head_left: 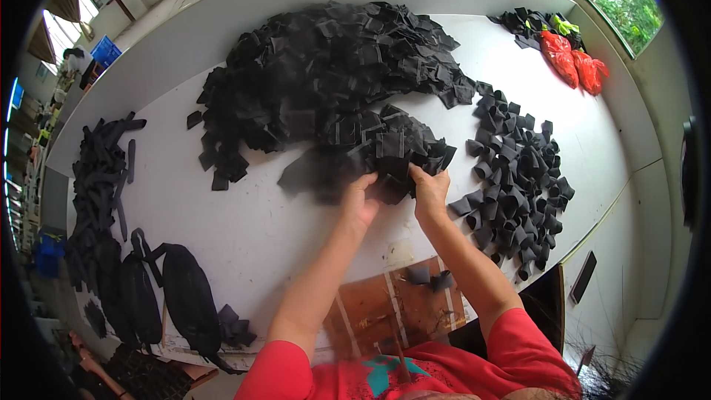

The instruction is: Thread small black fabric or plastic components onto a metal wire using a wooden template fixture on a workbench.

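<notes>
Both hands are at the near edge of a large heap of black fabric pieces [333, 52], in the middle of the white table [259, 252]. My left hand [361, 201] is closed at the lower edge of a small black fabric piece [390, 187], thumb pointing up and fingers partly hidden. My right hand [432, 191] pinches the dark cloth from the other side, its fingertips partly covered. Just beyond them is a smaller mound of black pieces [396, 141], some with pale lines across them.
Loops of black fabric [518, 178] lie scattered at the right. Black fabric tubes [96, 178] and long black pouches [189, 296] lie at the left. Two red plastic bags [561, 59] sit in the far right corner. A brown board [392, 304] is at the near edge, a dark phone-like slab [583, 277] beyond it.
</notes>
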A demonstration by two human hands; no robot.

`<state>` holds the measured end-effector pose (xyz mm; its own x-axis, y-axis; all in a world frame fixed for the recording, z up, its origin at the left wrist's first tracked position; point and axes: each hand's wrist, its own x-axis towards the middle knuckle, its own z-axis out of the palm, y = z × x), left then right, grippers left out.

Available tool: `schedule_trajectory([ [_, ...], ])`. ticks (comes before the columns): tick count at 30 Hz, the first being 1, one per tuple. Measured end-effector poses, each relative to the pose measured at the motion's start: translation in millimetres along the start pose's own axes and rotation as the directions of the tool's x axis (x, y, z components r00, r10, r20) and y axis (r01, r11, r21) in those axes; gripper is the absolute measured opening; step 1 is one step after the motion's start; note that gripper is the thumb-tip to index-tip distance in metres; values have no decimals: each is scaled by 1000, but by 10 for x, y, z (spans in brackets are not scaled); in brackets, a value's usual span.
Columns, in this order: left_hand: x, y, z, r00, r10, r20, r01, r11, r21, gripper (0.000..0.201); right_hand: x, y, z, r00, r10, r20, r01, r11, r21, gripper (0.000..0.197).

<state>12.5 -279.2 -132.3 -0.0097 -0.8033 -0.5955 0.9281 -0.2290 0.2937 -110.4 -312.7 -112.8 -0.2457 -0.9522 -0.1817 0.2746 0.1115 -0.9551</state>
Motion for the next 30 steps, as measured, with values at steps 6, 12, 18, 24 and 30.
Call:
schedule_trajectory([
  [6, -484, 125, -346, 999, -8, -31, 9, 999, 49, 23, -592, 59, -9, 995, 79, 57, -78, 997, -10, 41],
  [12, -874, 182, -752, 996, 52, -72, -51, 999, 19, 24, -949, 22, 35, 960, 161, 227, -133, 982, -136, 41],
  [18, -1217, 445, -1137, 991, 61, -118, -54, 997, 62, 23, -1387, -235, 62, 756, 350, 554, -178, 923, -340, 31],
  [24, -1456, 675, -1407, 993, 11, -120, 7, 988, 152, 26, -1642, -367, 0, 567, 536, 626, -302, 842, -448, 47],
  [30, -1535, 826, -1560, 994, -45, -103, 66, 975, 210, 29, -1737, -551, 21, 490, 625, 608, -163, 751, -640, 80],
])
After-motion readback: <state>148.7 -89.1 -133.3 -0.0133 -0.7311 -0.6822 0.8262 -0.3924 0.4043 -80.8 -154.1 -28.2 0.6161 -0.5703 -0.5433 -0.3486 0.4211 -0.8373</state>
